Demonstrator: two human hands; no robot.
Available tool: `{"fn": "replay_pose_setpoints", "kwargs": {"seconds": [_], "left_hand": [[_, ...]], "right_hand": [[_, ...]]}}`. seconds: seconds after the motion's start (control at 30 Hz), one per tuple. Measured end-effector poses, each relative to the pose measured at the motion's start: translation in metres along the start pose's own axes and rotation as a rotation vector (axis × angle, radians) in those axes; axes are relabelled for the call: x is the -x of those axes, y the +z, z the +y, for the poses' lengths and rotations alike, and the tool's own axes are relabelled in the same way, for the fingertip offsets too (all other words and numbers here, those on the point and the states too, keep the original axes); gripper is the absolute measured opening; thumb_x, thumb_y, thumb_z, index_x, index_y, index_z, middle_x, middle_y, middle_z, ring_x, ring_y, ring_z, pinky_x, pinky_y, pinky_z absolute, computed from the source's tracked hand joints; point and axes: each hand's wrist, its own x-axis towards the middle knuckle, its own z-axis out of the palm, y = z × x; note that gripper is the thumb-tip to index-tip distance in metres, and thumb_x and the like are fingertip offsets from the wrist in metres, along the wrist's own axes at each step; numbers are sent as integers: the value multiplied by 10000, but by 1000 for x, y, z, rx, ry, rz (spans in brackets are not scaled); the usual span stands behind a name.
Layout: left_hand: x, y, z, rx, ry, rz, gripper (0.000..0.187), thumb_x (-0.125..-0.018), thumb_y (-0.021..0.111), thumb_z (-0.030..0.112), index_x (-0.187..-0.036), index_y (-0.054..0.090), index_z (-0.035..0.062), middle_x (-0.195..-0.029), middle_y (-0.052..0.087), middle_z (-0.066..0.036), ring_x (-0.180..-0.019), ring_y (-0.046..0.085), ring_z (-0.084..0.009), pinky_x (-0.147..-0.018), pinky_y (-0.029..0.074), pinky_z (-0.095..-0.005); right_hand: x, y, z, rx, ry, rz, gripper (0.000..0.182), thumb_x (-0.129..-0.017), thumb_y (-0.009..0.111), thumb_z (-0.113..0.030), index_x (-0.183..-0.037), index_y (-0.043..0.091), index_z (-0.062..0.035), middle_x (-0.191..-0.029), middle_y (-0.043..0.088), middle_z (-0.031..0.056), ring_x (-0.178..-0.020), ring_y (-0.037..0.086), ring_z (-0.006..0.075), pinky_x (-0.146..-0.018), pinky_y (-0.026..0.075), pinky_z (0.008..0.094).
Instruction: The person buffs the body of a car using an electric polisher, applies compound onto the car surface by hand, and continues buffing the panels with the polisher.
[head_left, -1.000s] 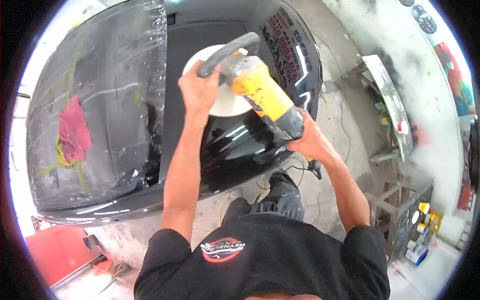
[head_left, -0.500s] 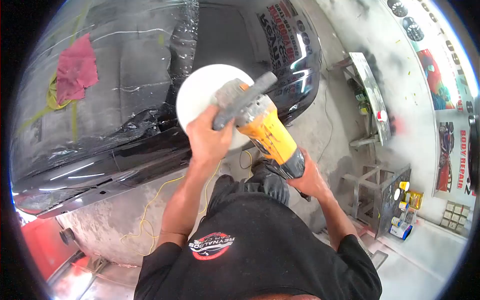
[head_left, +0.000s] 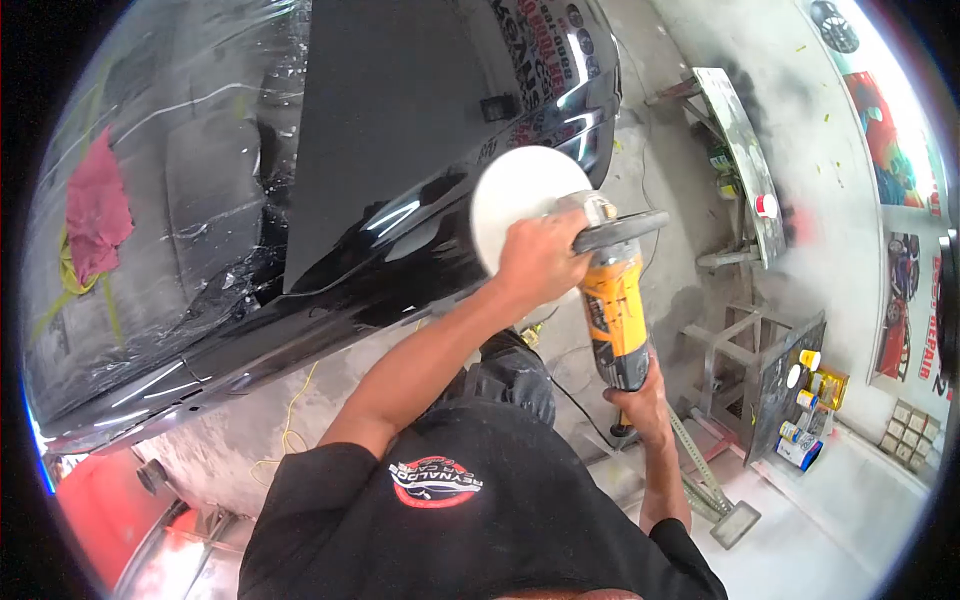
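A yellow-and-black polisher (head_left: 613, 305) is held in both my hands, its body running from the car down to my right. My left hand (head_left: 540, 260) is wrapped round the bar handle at its head, fingers closed. At the rear end, my right hand (head_left: 642, 402) grips the polisher's black handle. The round white polishing pad (head_left: 522, 195) overlaps the edge of the glossy black car (head_left: 420, 235) near its corner. Reflections of lights and lettering show in the car's paint.
Clear plastic sheeting (head_left: 205, 120) covers the car's left portion, with a pink cloth (head_left: 98, 210) on it. A long panel (head_left: 740, 165) stands on supports at right. Several bottles and cans are on a dark stand (head_left: 775, 390). A yellow cord (head_left: 293, 425) lies on the floor.
The polisher has moved right along the car towards its corner, with both hands still on it. Its body now points more straight down. The view has shifted with my body.
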Motion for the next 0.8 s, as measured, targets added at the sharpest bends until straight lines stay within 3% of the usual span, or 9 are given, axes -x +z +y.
{"fn": "replay_pose_setpoints", "kwargs": {"seconds": [0.23, 0.4, 0.47, 0.5, 0.6, 0.7, 0.8], "left_hand": [[-88, 88, -12, 102, 10, 19, 188, -773, 737, 140, -953, 709, 94, -836, 712, -159, -759, 688, -384, -664, 543, -460], [-81, 85, -4, 135, -32, 41, 151, -791, 698, 178, -921, 708, 102, -827, 717, -144, -754, 699, -364, -681, 552, -482], [-46, 58, 5, 138, -36, 88, 140, -782, 710, 166, -910, 702, 109, -819, 712, -135, -756, 696, -358, -677, 550, -482], [-28, 40, 11, 92, -83, -4, 215, -780, 755, 152, -979, 702, 91, -898, 720, -136, -833, 697, -360, -706, 546, -446], [30, -7, 21, -45, -100, -68, 243, -740, 769, 126, -958, 683, 62, -840, 702, -137, -797, 699, -350, -702, 549, -435], [79, -61, 16, 26, -34, 57, 211, -683, 747, 78, -877, 669, 51, -784, 670, -144, -736, 682, -349, -655, 534, -413], [128, -117, 11, -63, -22, 99, 165, -646, 727, 27, -793, 652, 40, -715, 633, -146, -629, 645, -342, -568, 497, -395]], "right_hand": [[-71, -66, -1, 78, -28, 64, 769, -605, 795, -62, -1309, 498, 28, -1026, 652, 115, -922, 626, 243, -846, 516, 355], [-70, -75, 1, 134, 4, 37, 813, -603, 790, -46, -1350, 477, 22, -1070, 653, 126, -966, 627, 238, -889, 510, 353], [-45, -62, 4, 151, 5, 10, 831, -605, 795, -34, -1366, 466, 18, -1101, 651, 134, -1000, 626, 243, -917, 502, 352], [-29, -54, 0, 149, 7, -1, 844, -606, 798, -27, -1378, 458, 17, -1117, 649, 139, -1018, 626, 246, -932, 497, 353], [10, -25, 27, 107, -74, -36, 890, -625, 802, -6, -1431, 425, 5, -1177, 652, 157, -1081, 629, 259, -985, 482, 369], [49, 25, 10, 105, -58, -29, 861, -607, 801, -9, -1392, 449, -26, -1157, 654, 125, -1093, 627, 240, -984, 485, 372], [74, 75, 13, 17, -29, -109, 888, -648, 810, -34, -1446, 420, -25, -1225, 667, 169, -1155, 640, 240, -1017, 478, 361]]}}
